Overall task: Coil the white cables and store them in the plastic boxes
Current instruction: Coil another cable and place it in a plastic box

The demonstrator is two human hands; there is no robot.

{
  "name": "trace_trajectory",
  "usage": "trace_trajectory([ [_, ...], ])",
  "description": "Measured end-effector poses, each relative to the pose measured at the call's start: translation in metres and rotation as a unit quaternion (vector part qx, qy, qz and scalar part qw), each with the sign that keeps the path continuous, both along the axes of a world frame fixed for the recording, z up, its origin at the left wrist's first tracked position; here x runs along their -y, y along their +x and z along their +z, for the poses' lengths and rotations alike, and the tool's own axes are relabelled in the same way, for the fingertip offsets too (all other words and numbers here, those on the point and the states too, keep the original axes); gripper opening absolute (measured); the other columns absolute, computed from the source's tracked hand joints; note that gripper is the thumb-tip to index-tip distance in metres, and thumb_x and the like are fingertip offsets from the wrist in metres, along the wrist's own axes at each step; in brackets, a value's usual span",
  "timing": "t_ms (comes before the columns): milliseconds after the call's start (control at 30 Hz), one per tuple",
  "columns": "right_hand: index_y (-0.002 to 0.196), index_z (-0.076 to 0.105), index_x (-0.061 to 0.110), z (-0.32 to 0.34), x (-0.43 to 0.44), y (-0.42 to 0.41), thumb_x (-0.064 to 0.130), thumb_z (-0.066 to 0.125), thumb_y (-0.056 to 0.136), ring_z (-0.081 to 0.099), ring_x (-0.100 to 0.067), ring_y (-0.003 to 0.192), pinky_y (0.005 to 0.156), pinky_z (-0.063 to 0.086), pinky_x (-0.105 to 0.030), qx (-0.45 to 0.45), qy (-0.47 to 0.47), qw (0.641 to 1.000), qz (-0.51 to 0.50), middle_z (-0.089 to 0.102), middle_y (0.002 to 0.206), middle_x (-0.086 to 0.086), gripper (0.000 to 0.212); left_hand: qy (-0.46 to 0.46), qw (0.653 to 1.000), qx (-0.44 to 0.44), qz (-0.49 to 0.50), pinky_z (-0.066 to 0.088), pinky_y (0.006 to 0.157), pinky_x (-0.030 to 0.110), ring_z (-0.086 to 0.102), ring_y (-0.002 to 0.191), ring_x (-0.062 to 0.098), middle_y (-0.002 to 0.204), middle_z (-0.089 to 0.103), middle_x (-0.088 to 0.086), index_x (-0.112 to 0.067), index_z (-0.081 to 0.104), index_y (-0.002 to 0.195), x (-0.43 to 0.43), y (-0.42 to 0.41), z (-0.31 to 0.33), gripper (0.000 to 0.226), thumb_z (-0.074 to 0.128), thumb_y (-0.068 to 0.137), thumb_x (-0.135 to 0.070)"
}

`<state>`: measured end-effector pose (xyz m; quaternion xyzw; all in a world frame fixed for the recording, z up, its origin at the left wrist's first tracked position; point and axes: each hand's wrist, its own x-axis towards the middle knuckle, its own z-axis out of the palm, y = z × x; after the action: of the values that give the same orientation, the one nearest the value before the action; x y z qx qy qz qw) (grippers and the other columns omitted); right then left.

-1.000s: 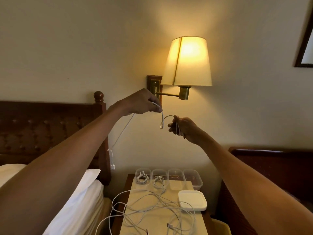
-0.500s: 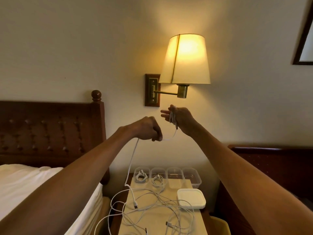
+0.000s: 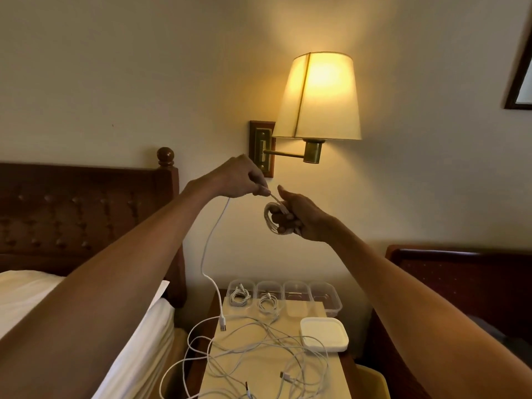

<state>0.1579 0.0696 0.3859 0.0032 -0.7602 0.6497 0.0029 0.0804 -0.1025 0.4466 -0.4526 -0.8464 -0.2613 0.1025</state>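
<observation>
My right hand (image 3: 299,216) holds a small coil of white cable (image 3: 272,221) in front of the wall. Just left of it, my left hand (image 3: 240,180) pinches the same cable's loose length (image 3: 214,243), which hangs down to a plug end (image 3: 222,322) over the nightstand. Several clear plastic boxes (image 3: 325,298) stand in a row at the back of the nightstand; the two on the left each hold a coiled white cable (image 3: 240,295). A tangle of loose white cables (image 3: 259,349) lies across the tabletop.
A stack of white lids (image 3: 324,334) sits on the nightstand (image 3: 273,381) at the right. A lit wall lamp (image 3: 318,96) hangs above my hands. A bed with a wooden headboard (image 3: 86,211) is at the left, another headboard (image 3: 460,272) at the right.
My left hand rose from below back up beside my right hand, bringing another turn of cable. The coil in my right hand has grown and the hanging end has shortened.
</observation>
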Motion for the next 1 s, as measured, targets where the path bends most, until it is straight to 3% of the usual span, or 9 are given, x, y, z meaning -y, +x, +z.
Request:
trace_trajectory([
  [167,0.082,0.052,0.008,0.005,-0.002,-0.002,0.036,0.032,0.105,0.031,-0.008,0.047,0.045,0.036,-0.017,0.031,-0.168,0.984,0.047,0.043,0.059,-0.001,0.041,0.070,0.997,-0.004,0.021,0.054,0.074,0.035,0.063,0.088,0.017,0.091,0.071,-0.001,-0.016,0.077,0.099,0.003,-0.013,-0.017,0.016,0.073,0.087,-0.026],
  [300,0.088,0.055,0.006,0.009,-0.002,-0.001,0.034,0.035,0.105,0.054,-0.013,0.057,0.054,0.050,-0.020,-0.007,-0.202,0.979,0.008,0.058,0.067,-0.006,0.038,0.118,0.991,0.059,0.034,0.051,0.057,0.030,0.058,0.075,0.021,0.088,0.064,0.001,-0.017,0.074,0.103,0.002,-0.016,-0.033,0.014,0.063,0.096,-0.020],
  [500,0.099,0.052,0.008,0.009,-0.004,-0.003,0.033,0.033,0.106,0.060,-0.018,0.074,0.065,0.054,-0.024,-0.063,-0.259,0.963,0.041,0.070,0.091,-0.012,0.033,0.093,0.976,0.185,0.064,0.041,0.047,0.028,0.047,0.060,0.021,0.080,0.059,0.011,-0.023,0.068,0.103,-0.005,-0.017,-0.065,0.023,0.046,0.103,-0.017],
  [600,0.107,0.053,0.008,0.008,-0.005,-0.007,0.030,0.031,0.106,0.066,-0.026,0.101,0.077,0.056,-0.027,-0.077,-0.248,0.963,0.075,0.064,0.125,-0.019,0.031,0.033,0.973,0.223,0.047,0.043,0.046,0.025,0.048,0.055,0.017,0.080,0.059,0.010,-0.018,0.065,0.113,-0.015,-0.006,-0.075,0.025,0.043,0.105,-0.029],
  [733,0.139,0.039,0.000,0.003,-0.002,-0.016,0.028,0.028,0.107,0.056,-0.034,0.125,0.095,0.051,-0.034,-0.089,-0.202,0.974,0.050,0.053,0.139,-0.021,0.044,-0.017,0.970,0.241,0.026,0.047,0.049,0.024,0.051,0.051,0.014,0.076,0.061,0.008,-0.019,0.054,0.126,-0.029,0.010,-0.083,0.027,0.037,0.107,-0.028],
  [900,0.134,0.046,-0.006,-0.001,-0.003,-0.029,0.021,0.039,0.105,0.061,-0.034,0.115,0.094,0.052,-0.036,-0.148,-0.089,0.982,-0.075,0.053,0.135,-0.025,0.040,-0.072,0.963,0.260,0.013,0.052,0.057,0.027,0.055,0.058,0.016,0.078,0.058,0.008,-0.009,0.062,0.119,-0.034,0.023,-0.071,0.029,0.037,0.106,-0.016],
  [1000,0.132,0.047,-0.004,-0.001,-0.004,-0.027,0.021,0.037,0.105,0.065,-0.022,0.100,0.093,0.050,-0.035,-0.157,-0.011,0.982,-0.104,0.054,0.133,-0.019,0.038,-0.075,0.977,0.197,-0.009,0.050,0.057,0.026,0.054,0.062,0.015,0.079,0.057,0.005,-0.009,0.067,0.108,-0.032,0.031,-0.059,0.026,0.042,0.104,-0.014],
])
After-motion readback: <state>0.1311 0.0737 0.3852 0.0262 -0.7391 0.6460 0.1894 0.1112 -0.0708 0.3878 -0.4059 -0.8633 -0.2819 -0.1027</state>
